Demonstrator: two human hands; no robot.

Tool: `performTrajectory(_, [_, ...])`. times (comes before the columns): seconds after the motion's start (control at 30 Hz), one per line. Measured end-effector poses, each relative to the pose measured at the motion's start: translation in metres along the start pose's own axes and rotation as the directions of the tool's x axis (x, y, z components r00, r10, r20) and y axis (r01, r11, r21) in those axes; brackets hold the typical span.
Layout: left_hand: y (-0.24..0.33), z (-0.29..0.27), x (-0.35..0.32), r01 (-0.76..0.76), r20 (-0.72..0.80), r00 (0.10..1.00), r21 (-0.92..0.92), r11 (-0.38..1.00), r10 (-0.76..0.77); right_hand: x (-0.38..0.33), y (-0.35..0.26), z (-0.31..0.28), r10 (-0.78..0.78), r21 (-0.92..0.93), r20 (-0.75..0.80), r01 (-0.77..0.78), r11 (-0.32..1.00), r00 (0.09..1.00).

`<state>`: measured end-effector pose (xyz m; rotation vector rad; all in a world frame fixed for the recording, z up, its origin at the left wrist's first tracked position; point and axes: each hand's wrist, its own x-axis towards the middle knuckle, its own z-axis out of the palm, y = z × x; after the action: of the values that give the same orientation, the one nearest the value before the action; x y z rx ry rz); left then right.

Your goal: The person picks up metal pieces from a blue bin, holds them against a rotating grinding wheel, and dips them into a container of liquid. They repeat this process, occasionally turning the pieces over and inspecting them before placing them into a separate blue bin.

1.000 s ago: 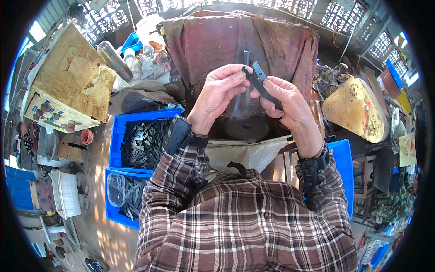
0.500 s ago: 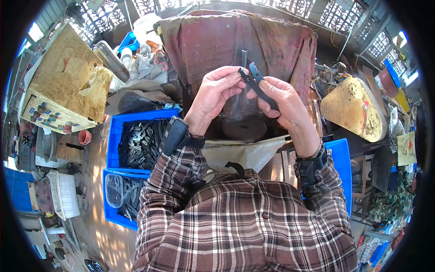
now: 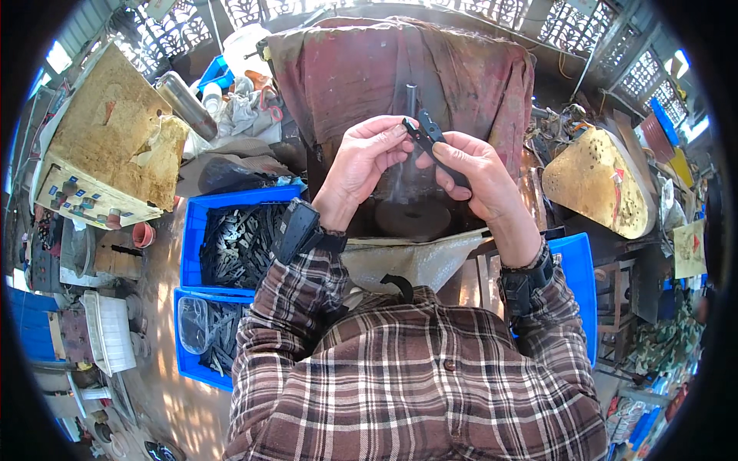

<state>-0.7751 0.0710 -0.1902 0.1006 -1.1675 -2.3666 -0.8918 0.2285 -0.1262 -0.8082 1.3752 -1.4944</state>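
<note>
Shirtfront (image 3: 430,369) in brown plaid fills the lower middle, its sleeves reaching up on either side. Beyond the hands hangs a stained dark red cloth (image 3: 338,84), its lower edge lost in shadow. A tan, worn cabinet (image 3: 108,115) with a knobbed panel stands far left, well apart from both hands. Two blue bins (image 3: 191,246) sit end to end left of the body, heaped with flat dark pieces (image 3: 238,246); the left forearm overlaps their right edges. Another blue bin (image 3: 578,265) shows its rim past the right forearm. A tan three-cornered panel (image 3: 592,188) lies at the right, with open room between it and the right hand. Near the chest spreads a pale sheet (image 3: 419,261), its upper edge just below a dark round disc (image 3: 413,219). The disc shows in the open gap between the wrists.

The left hand (image 3: 370,154) pinches with thumb and forefinger; the right hand (image 3: 478,170) presses its thumb on top, fingers curled beneath. Between them, in front of the cloth, is a dark metal piece (image 3: 425,141). Its long axis slants from upper left, at the left fingertips, to lower right, past the right thumb; a second prong points upward. A grey tube (image 3: 411,96) rises just beyond.
</note>
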Motion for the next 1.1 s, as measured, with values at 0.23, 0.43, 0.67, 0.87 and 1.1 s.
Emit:
performTrajectory(0.23, [-0.005, -0.001, -0.001, 0.002, -0.013, 1.000, -0.008, 1.000, -0.002, 0.001, 0.006, -0.001, -0.006, -0.029, -0.021, 0.005, 1.000, 1.000])
performTrajectory(0.43, [-0.008, -0.003, -0.001, 0.013, -0.019, 1.000, -0.006, 1.000, -0.013, 0.002, 0.009, -0.001, -0.006, -0.064, -0.040, 0.004, 0.998, 0.999])
performTrajectory(0.67, [-0.008, -0.005, -0.004, -0.014, -0.011, 1.000, -0.022, 1.000, 0.014, 0.003, 0.012, 0.002, -0.017, -0.076, -0.024, 0.015, 0.997, 1.000])
performTrajectory(0.87, [-0.011, -0.009, -0.008, -0.013, -0.035, 0.999, -0.003, 1.000, 0.013, 0.005, 0.017, 0.002, -0.012, -0.046, -0.010, 0.012, 0.999, 1.000])
performTrajectory(1.1, [-0.010, -0.014, -0.016, -0.018, -0.066, 0.998, -0.010, 1.000, 0.017, 0.010, 0.022, 0.004, 0.008, -0.013, 0.024, -0.008, 1.000, 1.000])
